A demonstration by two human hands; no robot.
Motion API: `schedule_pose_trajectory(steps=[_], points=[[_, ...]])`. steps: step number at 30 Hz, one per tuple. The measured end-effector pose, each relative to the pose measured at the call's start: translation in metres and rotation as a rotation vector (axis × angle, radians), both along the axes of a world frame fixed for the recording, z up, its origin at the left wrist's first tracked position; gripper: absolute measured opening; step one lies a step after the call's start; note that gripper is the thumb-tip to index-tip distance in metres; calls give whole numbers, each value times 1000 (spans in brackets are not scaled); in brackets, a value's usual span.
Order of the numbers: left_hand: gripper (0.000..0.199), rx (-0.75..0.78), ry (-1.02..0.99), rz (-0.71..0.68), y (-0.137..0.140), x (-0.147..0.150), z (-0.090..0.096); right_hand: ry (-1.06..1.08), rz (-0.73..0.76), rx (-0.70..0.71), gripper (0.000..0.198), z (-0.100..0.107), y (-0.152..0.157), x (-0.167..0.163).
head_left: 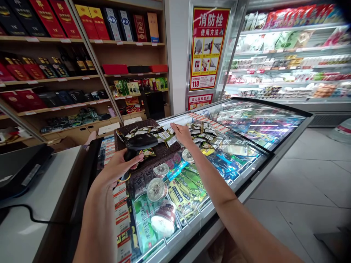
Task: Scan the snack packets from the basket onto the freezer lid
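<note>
- Scanner (141,141), black, rests in a shopper-side grip at a store freezer (287,147): the left hand (117,166) is closed round its handle, thumb laid across the near side, the head poised above a dark basket (148,166).
- Right hand (182,133), fingers curled in and drawn together, meets the edge of shiny packets (168,137) at the basket's far side; whether one is pinched cannot be told from this angle.
- Packets lie loosely heaped in the basket, beneath and beside the scanner; a second pile (201,133) spreads on the glass, just past the right wrist.
- Small and glossy, the packets look light, soft and a little slippery, likely to slide over one another; a sealed edge or corner seems the best hold, with little squeeze.
- Rigid and probably light enough for one hand, the scanner looks top-heavy; its handle is the natural hold.
- Under the glass sit round tubs (156,189) and bagged goods; stocked shelves (49,78) and a red poster (210,47) stand behind.
</note>
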State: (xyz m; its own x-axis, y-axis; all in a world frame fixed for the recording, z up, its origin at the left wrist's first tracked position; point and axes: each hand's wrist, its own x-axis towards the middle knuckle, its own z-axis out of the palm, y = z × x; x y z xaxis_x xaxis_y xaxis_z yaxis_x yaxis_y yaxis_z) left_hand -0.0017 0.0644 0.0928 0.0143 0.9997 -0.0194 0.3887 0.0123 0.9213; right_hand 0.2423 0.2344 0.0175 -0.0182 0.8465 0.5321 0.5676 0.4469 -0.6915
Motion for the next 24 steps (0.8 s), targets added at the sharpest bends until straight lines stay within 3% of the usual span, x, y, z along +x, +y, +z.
schedule_pose_trajectory(steps=[13, 18, 21, 24], points=[[55, -20, 40, 14, 3, 4, 2, 32, -30, -47, 55, -3, 3, 1], [64, -84, 74, 86, 1, -24, 5, 201, -335, -213, 50, -3, 15, 18], [67, -112, 35, 202, -3, -43, 8, 279, -565, -220, 49, -10, 27, 43], [74, -114, -27, 293, -9, -54, 11, 121, -718, -239, 50, -25, 40, 67]])
